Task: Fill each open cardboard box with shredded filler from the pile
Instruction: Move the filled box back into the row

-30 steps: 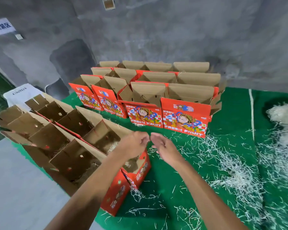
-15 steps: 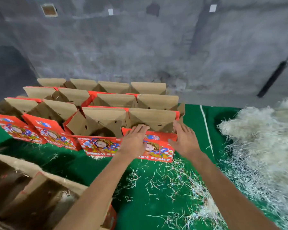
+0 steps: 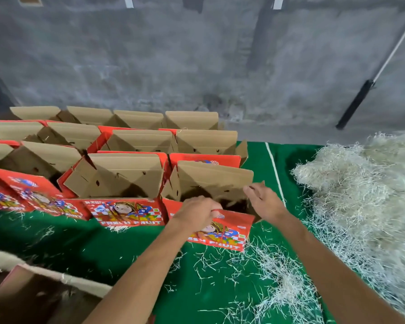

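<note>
Several open red "FRESH FRUIT" cardboard boxes (image 3: 124, 176) stand in rows on the green table (image 3: 103, 249), brown flaps up. The front right box (image 3: 222, 232) sits a little nearer me than its neighbours, and its inside looks dark. My left hand (image 3: 197, 211) grips this box's front rim with curled fingers. My right hand (image 3: 264, 202) is at the box's right end, fingers on the side flap there. The pale shredded filler pile (image 3: 360, 183) lies at the right, apart from both hands.
Loose filler strands (image 3: 278, 277) are scattered over the cloth near me. Another open box (image 3: 33, 295) is at the lower left corner. A grey concrete wall stands behind the table, with a black-handled pole (image 3: 355, 104) leaning on it at right.
My view swung right from the left boxes toward the pile. Both hands reached forward to the front right box and took hold of it; it now sits slightly nearer me.
</note>
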A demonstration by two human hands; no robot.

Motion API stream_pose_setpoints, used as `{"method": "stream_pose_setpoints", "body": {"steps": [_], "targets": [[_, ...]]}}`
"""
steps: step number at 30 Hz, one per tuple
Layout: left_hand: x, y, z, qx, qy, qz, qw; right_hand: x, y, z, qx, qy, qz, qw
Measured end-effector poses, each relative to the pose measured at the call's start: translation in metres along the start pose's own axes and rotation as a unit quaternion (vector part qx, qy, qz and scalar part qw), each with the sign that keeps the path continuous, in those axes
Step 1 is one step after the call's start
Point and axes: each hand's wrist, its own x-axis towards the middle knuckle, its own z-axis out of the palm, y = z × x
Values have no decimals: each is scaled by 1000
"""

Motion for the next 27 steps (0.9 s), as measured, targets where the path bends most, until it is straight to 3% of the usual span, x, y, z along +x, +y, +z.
{"method": "stream_pose_setpoints", "body": {"steps": [12,17,19,23,27], "targets": [[-87,156,44,-4,-28,86,996,-144,63,-67,-29,36,90,995],[-119,205,86,44,-46,131,989,-203,92,-81,73,72,40,994],[-127,213,100,28,-55,134,989,-218,103,-81,58,67,42,995],[-141,225,119,-43,-76,75,993,-228,123,-75,21,-1,97,995],[-143,230,128,-99,-190,-30,976,-227,139,-67,-14,-47,161,986]]}}
